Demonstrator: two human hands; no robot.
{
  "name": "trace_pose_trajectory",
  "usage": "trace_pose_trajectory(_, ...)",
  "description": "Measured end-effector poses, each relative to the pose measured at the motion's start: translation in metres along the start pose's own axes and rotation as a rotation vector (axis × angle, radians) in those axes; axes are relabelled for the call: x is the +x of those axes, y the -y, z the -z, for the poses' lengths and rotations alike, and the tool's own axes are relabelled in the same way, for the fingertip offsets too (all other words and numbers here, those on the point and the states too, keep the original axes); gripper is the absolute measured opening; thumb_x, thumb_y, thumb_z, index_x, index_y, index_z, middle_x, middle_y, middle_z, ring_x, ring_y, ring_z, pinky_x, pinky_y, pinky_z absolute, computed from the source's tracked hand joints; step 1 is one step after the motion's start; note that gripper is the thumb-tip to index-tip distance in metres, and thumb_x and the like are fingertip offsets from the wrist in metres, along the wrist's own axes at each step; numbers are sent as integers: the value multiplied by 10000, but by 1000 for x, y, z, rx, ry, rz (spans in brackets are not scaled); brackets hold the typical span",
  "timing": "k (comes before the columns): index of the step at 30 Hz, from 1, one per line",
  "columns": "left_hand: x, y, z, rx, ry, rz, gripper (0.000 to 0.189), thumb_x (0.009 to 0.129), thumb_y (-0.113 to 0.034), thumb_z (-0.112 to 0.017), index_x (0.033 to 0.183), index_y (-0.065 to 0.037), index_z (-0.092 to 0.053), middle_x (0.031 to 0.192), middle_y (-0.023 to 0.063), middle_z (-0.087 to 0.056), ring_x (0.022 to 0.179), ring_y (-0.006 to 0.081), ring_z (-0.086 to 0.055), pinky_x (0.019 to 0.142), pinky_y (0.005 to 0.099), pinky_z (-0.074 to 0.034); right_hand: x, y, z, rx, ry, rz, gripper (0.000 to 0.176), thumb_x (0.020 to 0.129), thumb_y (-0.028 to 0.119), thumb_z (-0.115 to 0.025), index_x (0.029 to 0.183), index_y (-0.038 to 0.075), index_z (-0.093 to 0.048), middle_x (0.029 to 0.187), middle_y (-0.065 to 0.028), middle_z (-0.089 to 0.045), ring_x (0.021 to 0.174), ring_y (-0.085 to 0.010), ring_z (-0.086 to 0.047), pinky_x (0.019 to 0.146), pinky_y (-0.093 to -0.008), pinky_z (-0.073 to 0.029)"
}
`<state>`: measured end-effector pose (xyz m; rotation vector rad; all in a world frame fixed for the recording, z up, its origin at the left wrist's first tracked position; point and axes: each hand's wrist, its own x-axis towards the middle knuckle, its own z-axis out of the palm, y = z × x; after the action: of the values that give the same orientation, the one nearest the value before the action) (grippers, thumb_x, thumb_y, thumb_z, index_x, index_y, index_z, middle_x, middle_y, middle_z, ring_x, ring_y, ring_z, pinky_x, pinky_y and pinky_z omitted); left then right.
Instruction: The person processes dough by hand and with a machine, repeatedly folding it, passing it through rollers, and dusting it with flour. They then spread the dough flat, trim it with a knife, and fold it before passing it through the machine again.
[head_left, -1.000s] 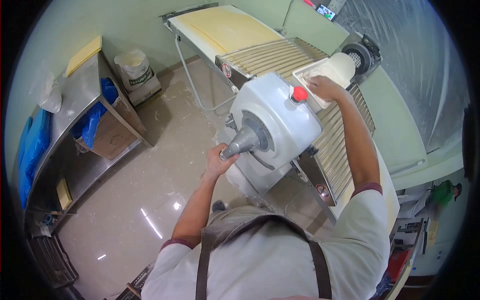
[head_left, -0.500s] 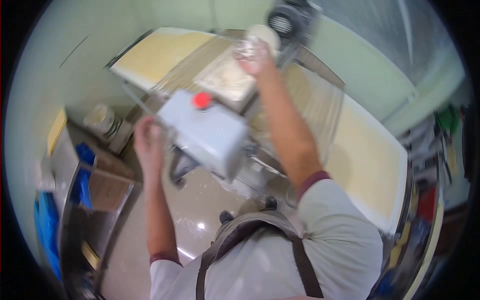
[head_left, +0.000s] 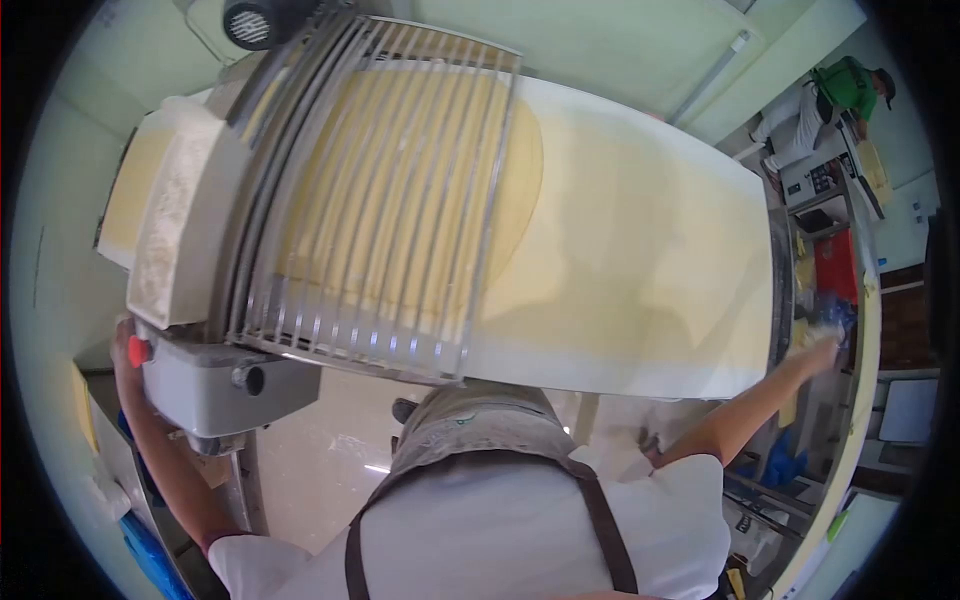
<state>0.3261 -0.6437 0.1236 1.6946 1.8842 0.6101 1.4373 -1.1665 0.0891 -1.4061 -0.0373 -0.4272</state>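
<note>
My left hand (head_left: 124,345) is at the far left, beside the red button (head_left: 138,350) on the grey machine housing (head_left: 215,385); its fingers are partly hidden behind the housing. My right hand (head_left: 826,345), stretched to the right past the end of the belt, is blurred, and what it holds, if anything, cannot be made out. A rounded sheet of yellow dough (head_left: 515,190) lies on the pale belt (head_left: 650,250), partly beneath the wire guard (head_left: 400,200). A flour-dusted tray (head_left: 165,230) rests on top of the machine.
A dark motor (head_left: 250,25) stands at the upper left. At the far right are a red container (head_left: 835,265) and a shelf with a pale edge (head_left: 855,400). Another person (head_left: 845,88) in green is in the upper right background. Blue plastic (head_left: 150,555) hangs at lower left.
The view has swung right. My right hand has left the flour tray and reached out to the far right; my left hand has come beside the red button.
</note>
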Motion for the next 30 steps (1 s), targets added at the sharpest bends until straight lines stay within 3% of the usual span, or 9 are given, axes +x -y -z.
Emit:
trace_pose_trajectory(3,47,74,20,460,18,-394,500,962,-333,-390,1321,6,-474,1295,170,-536,1208,264,-485,1023,345,-354,-92,25,-80,-141,-99,235,258,880,275,-530,982,47,-596,848,-48,-547,743,-179,-553,606,-364,-482)
trace_pose_trajectory(7,46,48,24,129,12,-22,502,943,-337,-428,1287,21,-508,1261,188,-564,1178,271,-517,1003,343,-373,-341,-48,-188,-535,997,289,231,884,210,-485,987,46,-610,750,-9,-485,645,-131,-493,536,-298,-428)
trace_pose_trajectory(9,42,45,27,144,3,0,502,943,-337,-429,1286,21,-509,1259,188,-565,1177,271,-518,1003,343,-373,-328,-46,-180,-523,1175,187,229,886,178,-463,990,45,-617,701,11,-453,595,-108,-464,501,-265,-401)
trace_pose_trajectory(14,50,34,23,166,-8,12,502,942,-338,-430,1283,22,-511,1256,189,-567,1175,272,-519,1002,343,-375,-65,12,-99,-24,411,-251,227,892,103,-406,930,31,-619,609,60,-418,507,-33,-417,426,-204,-347)
trace_pose_trajectory(16,46,36,20,166,-17,16,502,942,-338,-431,1282,22,-512,1255,189,-568,1174,272,-520,1001,343,-375,-135,72,-139,-47,38,-175,217,914,161,-451,957,20,-610,677,31,-509,526,-41,-475,425,-207,-373)
trace_pose_trajectory(18,43,37,18,170,-18,17,502,941,-338,-432,1281,22,-513,1253,190,-568,1174,272,-521,1000,343,-375,-202,5,-163,-220,330,171,207,909,142,-449,971,23,-606,675,32,-503,528,-41,-472,434,-208,-380)
trace_pose_trajectory(22,46,28,16,183,-21,17,502,940,-339,-433,1279,23,-515,1250,190,-570,1172,273,-522,999,344,-376,-360,-47,-177,-496,1260,165,200,898,104,-445,999,28,-600,671,36,-491,531,-41,-466,452,-209,-394)
trace_pose_trajectory(27,48,19,16,188,-32,23,503,940,-340,-435,1276,24,-517,1247,191,-572,1170,274,-524,998,344,-377,-79,-57,-72,-264,659,-201,213,886,57,-440,1034,36,-592,665,39,-476,535,-40,-458,475,-211,-412)
trace_pose_trajectory(30,43,24,17,189,-35,28,503,939,-341,-436,1275,24,-518,1245,192,-573,1168,274,-525,997,344,-378,-108,-29,-68,942,-57,-795,306,937,287,-457,1074,38,-571,812,-45,-531,675,-143,-450,579,-339,-393)
